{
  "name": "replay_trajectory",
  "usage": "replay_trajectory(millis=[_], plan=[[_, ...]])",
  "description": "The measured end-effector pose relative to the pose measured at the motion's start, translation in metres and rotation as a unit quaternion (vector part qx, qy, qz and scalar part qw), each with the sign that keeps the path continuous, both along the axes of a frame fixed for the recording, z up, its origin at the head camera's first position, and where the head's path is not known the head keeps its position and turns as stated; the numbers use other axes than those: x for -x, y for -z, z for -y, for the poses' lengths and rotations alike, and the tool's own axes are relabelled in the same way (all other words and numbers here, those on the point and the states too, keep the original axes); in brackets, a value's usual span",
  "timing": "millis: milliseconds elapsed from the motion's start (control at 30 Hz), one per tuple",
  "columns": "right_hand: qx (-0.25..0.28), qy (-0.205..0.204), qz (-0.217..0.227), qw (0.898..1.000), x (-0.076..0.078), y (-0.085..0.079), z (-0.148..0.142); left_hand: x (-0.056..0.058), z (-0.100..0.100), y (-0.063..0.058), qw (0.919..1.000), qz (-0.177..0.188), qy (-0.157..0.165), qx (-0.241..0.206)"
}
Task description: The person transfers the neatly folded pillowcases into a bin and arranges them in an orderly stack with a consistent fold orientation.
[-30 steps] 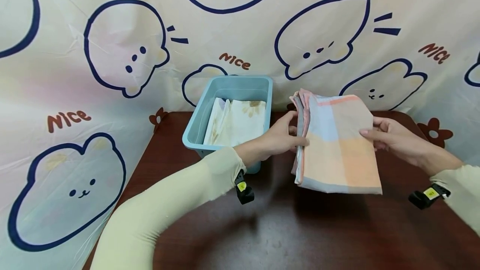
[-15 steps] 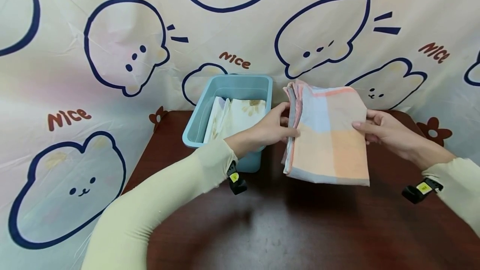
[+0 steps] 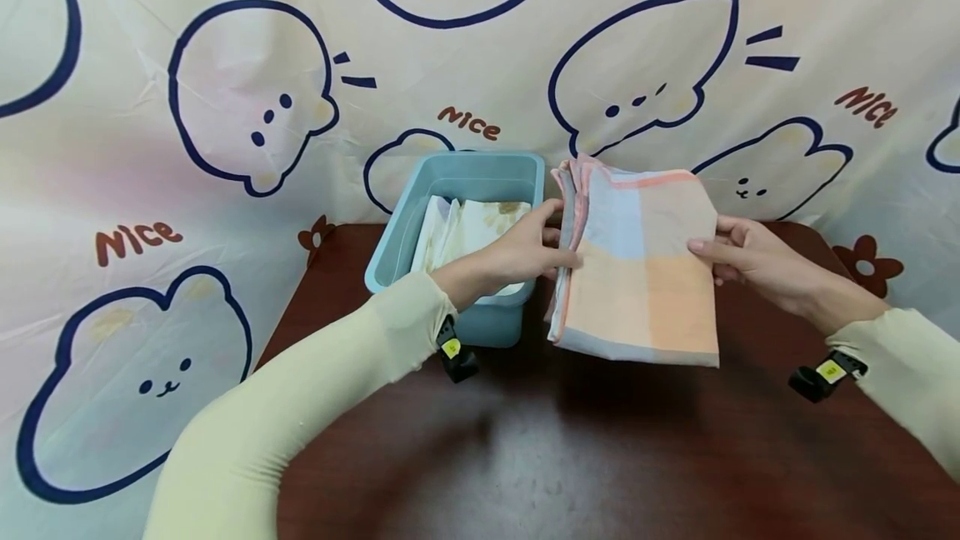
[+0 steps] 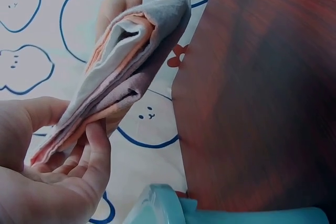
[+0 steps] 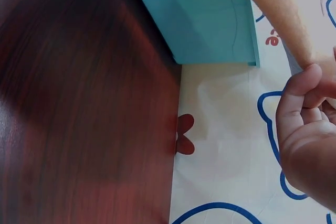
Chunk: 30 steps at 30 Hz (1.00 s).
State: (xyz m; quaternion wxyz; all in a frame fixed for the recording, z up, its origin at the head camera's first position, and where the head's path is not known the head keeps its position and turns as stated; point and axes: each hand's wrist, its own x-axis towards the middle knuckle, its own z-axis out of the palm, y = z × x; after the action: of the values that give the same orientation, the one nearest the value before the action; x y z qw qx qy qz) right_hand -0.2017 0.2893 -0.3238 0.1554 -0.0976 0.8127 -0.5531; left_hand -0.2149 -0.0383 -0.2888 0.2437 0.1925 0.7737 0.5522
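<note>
A folded checked cloth [image 3: 645, 290] in peach, pale blue, pink and grey hangs upright above the table, held between both hands. My left hand [image 3: 517, 252] pinches its layered left edge, thumb in front and fingers behind. In the left wrist view the stacked folds of the cloth [image 4: 121, 66] run up from the thumb and fingers of the left hand [image 4: 58, 192]. My right hand [image 3: 765, 265] pinches the opposite edge, thumb on the front face. The right wrist view shows the right hand [image 5: 310, 140] with its fingers curled; the cloth is mostly out of that view.
Left of the cloth stands a blue plastic bin [image 3: 487, 177] at the back of the dark red-brown table [image 3: 525, 457]. Folded white cloths [image 3: 487, 219] with a floral pattern lie in it. A printed curtain [image 3: 480, 73] with cartoon bears hangs right behind the table.
Both hands have moved left and slightly up with the checked cloth, bringing it closer to the bin. The grip of each hand looks the same.
</note>
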Motion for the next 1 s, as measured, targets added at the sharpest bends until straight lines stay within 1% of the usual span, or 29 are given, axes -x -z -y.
replay_trajectory(millis=[133,300,533,800,1000], plan=[[0.011,-0.007,-0.001,1.0,0.0,0.0,0.004,0.0,0.004,-0.001,1.0,0.008,-0.002,0.001],[0.009,-0.014,-0.003,1.0,0.002,-0.002,0.011,0.001,0.009,-0.004,0.9996,0.024,-0.012,0.009],[0.014,-0.017,0.001,1.0,0.004,-0.007,0.018,0.002,0.016,-0.011,0.999,0.041,-0.016,-0.004],[0.013,-0.023,-0.004,1.0,0.007,-0.01,0.025,0.002,0.026,-0.018,0.9988,0.045,-0.014,-0.013],[0.014,-0.039,-0.01,0.999,0.011,-0.013,0.029,0.004,0.032,-0.019,0.999,0.041,-0.015,-0.008]])
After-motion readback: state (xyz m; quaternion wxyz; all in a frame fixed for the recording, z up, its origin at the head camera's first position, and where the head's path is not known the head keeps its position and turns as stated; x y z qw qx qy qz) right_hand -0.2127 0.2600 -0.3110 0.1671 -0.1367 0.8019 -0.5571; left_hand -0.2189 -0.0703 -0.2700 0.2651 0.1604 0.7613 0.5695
